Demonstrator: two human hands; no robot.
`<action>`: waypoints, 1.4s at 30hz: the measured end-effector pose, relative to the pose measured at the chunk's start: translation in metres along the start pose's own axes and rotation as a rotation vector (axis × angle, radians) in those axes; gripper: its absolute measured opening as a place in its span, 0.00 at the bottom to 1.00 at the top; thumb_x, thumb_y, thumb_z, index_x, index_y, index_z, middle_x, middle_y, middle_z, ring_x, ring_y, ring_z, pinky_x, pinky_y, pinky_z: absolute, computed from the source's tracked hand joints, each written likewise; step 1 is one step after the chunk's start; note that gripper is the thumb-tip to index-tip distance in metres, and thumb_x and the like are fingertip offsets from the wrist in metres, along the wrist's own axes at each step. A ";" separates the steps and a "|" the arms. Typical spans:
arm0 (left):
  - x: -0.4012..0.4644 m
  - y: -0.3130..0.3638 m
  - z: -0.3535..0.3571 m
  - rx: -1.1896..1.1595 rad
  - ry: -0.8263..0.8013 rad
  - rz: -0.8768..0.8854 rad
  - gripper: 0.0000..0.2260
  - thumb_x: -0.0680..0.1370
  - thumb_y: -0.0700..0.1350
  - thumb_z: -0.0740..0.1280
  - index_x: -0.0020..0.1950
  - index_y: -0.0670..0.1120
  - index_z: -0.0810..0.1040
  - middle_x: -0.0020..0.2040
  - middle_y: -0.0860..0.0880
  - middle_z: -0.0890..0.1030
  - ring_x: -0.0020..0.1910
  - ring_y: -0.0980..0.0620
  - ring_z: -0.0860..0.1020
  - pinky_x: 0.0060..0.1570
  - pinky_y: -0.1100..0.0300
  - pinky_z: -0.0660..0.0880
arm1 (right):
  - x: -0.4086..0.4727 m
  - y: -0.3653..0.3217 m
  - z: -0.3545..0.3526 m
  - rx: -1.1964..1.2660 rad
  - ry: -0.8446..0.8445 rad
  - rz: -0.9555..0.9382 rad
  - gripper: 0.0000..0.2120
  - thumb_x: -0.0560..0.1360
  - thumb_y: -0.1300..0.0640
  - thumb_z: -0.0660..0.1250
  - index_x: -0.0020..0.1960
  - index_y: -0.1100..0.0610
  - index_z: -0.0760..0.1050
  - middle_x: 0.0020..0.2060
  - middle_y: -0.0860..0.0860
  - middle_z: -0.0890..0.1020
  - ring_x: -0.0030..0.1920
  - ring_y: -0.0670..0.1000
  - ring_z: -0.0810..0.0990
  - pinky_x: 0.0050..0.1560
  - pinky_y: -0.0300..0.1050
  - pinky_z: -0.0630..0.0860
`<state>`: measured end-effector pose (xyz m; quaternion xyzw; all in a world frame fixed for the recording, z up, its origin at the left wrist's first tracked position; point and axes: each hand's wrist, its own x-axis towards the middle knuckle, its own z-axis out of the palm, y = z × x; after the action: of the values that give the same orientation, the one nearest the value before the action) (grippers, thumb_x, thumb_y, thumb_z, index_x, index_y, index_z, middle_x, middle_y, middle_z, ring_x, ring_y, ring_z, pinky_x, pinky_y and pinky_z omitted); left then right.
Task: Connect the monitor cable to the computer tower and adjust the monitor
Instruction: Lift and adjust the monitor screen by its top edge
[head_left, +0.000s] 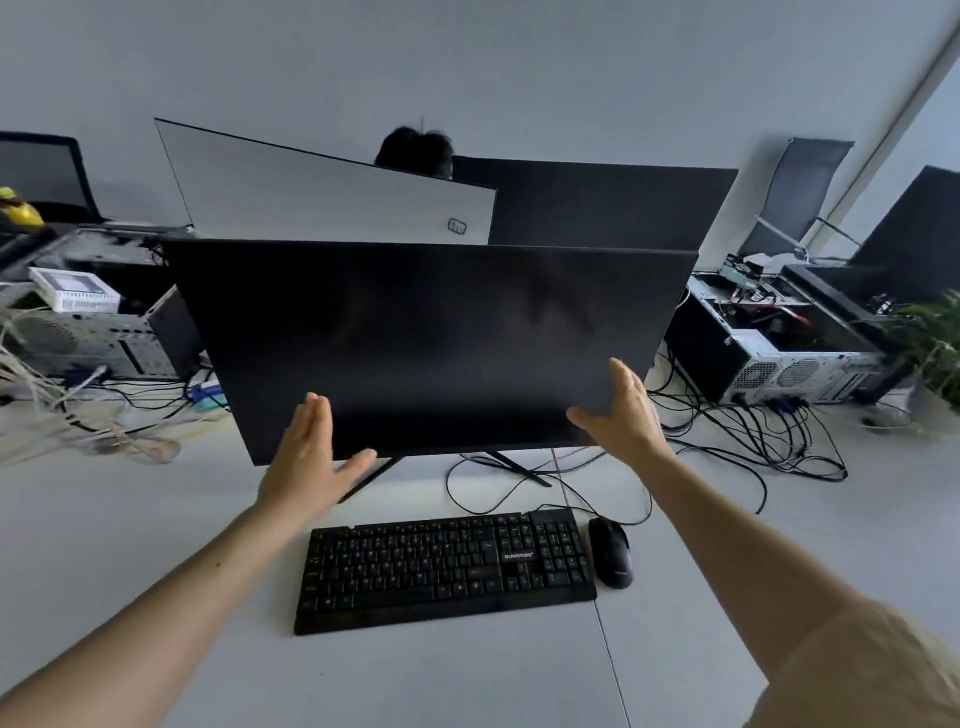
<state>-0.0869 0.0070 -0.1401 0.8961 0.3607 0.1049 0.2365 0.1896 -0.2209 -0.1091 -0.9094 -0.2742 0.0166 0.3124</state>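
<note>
A large black monitor (431, 338) with a dark screen stands on thin black legs on the white desk (130, 530), right in front of me. My left hand (306, 462) is at its lower left corner, fingers straight and thumb spread. At the lower right corner my right hand (623, 410) is spread the same way. Neither hand is clearly closed around the frame. An opened computer tower (779, 358) lies on its side to the right, with a tangle of black cables (753, 431) running from it toward the monitor.
A black keyboard (447, 566) and mouse (613, 553) lie in front of the monitor. Behind it stand a white-backed monitor (332, 202) and another dark one (597, 202), with a person's head above them. Another tower (78, 338) and loose cords sit left; a plant (930, 338) right.
</note>
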 end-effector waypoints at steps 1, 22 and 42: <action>0.006 -0.008 -0.009 0.037 0.030 0.007 0.41 0.76 0.58 0.63 0.77 0.40 0.41 0.78 0.44 0.42 0.76 0.49 0.41 0.74 0.51 0.46 | 0.004 -0.005 -0.004 -0.066 0.036 -0.063 0.44 0.70 0.52 0.75 0.77 0.59 0.54 0.76 0.55 0.60 0.76 0.54 0.58 0.74 0.50 0.59; 0.096 0.054 -0.102 0.588 0.251 0.362 0.45 0.75 0.64 0.60 0.76 0.40 0.38 0.77 0.43 0.38 0.76 0.48 0.39 0.75 0.53 0.44 | 0.059 -0.131 -0.016 -0.547 0.183 -0.506 0.40 0.76 0.40 0.62 0.78 0.57 0.47 0.78 0.52 0.50 0.78 0.54 0.46 0.76 0.57 0.42; 0.096 0.056 -0.104 0.667 0.202 0.323 0.47 0.74 0.67 0.58 0.75 0.40 0.36 0.77 0.43 0.36 0.76 0.48 0.38 0.75 0.53 0.44 | 0.064 -0.131 -0.023 -0.512 0.180 -0.516 0.36 0.72 0.43 0.69 0.73 0.57 0.61 0.70 0.52 0.69 0.72 0.55 0.63 0.75 0.57 0.51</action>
<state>-0.0217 0.0748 -0.0206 0.9542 0.2507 0.1056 -0.1243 0.1841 -0.1154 -0.0058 -0.8569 -0.4609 -0.2119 0.0917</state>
